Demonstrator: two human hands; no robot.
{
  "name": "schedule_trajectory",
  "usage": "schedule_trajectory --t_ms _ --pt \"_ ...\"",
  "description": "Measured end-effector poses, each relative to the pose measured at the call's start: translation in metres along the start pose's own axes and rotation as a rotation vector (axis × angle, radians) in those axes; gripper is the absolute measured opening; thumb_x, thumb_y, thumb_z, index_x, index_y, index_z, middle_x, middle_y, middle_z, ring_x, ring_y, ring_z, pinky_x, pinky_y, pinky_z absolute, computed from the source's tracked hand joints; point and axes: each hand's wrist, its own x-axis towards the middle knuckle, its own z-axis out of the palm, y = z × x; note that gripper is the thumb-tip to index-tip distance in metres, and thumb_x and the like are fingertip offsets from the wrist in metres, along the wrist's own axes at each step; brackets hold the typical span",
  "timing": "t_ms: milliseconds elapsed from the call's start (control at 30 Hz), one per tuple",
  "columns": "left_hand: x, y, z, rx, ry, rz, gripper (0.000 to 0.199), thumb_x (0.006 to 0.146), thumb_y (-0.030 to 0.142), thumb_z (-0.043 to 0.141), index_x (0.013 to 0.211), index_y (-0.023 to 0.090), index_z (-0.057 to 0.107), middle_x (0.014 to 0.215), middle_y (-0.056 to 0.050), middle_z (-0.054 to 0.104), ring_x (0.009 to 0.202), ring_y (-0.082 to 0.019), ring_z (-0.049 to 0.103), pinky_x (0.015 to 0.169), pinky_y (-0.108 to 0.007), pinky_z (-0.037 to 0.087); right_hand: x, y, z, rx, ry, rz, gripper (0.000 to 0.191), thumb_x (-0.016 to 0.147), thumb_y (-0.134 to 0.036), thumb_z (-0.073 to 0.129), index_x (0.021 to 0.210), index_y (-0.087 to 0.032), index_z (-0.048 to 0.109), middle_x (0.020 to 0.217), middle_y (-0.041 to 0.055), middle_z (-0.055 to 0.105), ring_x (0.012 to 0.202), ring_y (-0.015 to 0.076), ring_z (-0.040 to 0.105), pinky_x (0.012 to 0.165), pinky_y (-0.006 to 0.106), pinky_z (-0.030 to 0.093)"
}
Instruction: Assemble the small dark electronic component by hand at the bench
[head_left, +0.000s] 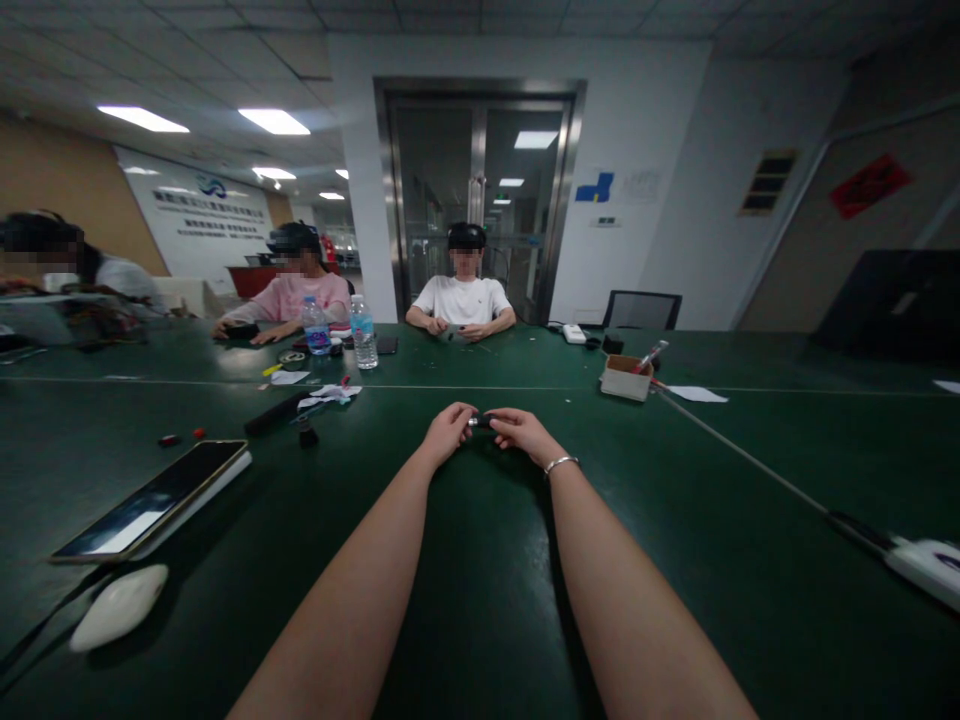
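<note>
Both hands meet above the green table [480,560], at the middle of the view. Between them is a small black object with a silver end [482,422]; its exact kind is too small to make out. My left hand [450,432] is closed, its fingertips pinching the silver end. From the other side, the fingers of my right hand [521,433] close on the black part. A silver bracelet [562,464] circles my right wrist. Fingertips cover part of the object.
At left lie a phone [161,500] on a white box and a white mouse-shaped item [120,607]. Two water bottles [364,335] stand farther back. A small cardboard box [626,378] and a cable to a power strip [926,568] are at right. Several people sit across the table.
</note>
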Motion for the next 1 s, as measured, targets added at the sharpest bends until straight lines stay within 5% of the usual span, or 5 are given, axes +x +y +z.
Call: schedule_trajectory --t_ms 467,733,867,1000 --pt "0.002 0.0 0.002 -0.043 -0.006 -0.066 0.025 0.081 0.031 0.048 0.095 0.014 0.06 0.059 0.001 0.053 0.049 -0.007 0.047 0.043 -0.016 0.034 0.0 0.001 -0.001 -0.003 -0.001 0.004 0.026 0.076 -0.013 0.064 0.103 -0.014 0.065 0.066 0.0015 0.066 0.048 0.0052 0.056 0.046 0.014 0.049" --pt "-0.003 0.003 -0.002 -0.045 0.001 -0.026 0.032 0.068 0.022 0.065 0.099 0.015 0.06 0.073 -0.002 0.059 0.065 -0.011 0.055 0.052 -0.02 0.043 0.001 0.001 -0.001 0.018 0.018 0.012 0.023 0.076 -0.014 0.065 0.099 -0.013 0.065 0.072 0.0034 0.068 0.049 0.0055 0.057 0.046 0.014 0.05" --pt "-0.006 0.007 -0.006 -0.067 -0.015 -0.012 0.032 0.062 0.022 0.071 0.092 0.014 0.063 0.086 -0.007 0.063 0.074 -0.014 0.059 0.06 -0.024 0.047 0.004 0.002 -0.001 0.029 0.037 0.06 0.013 0.08 -0.021 0.064 0.087 -0.01 0.064 0.066 0.006 0.068 0.047 0.0062 0.057 0.046 0.015 0.05" --pt "-0.006 0.004 -0.008 -0.05 -0.045 0.032 0.029 0.059 0.023 0.072 0.085 0.013 0.065 0.086 -0.008 0.065 0.074 -0.015 0.059 0.064 -0.027 0.047 0.006 0.002 0.001 -0.017 0.066 0.088 0.026 0.082 -0.032 0.061 0.07 -0.009 0.061 0.055 0.0065 0.064 0.043 0.0072 0.056 0.042 0.015 0.047"
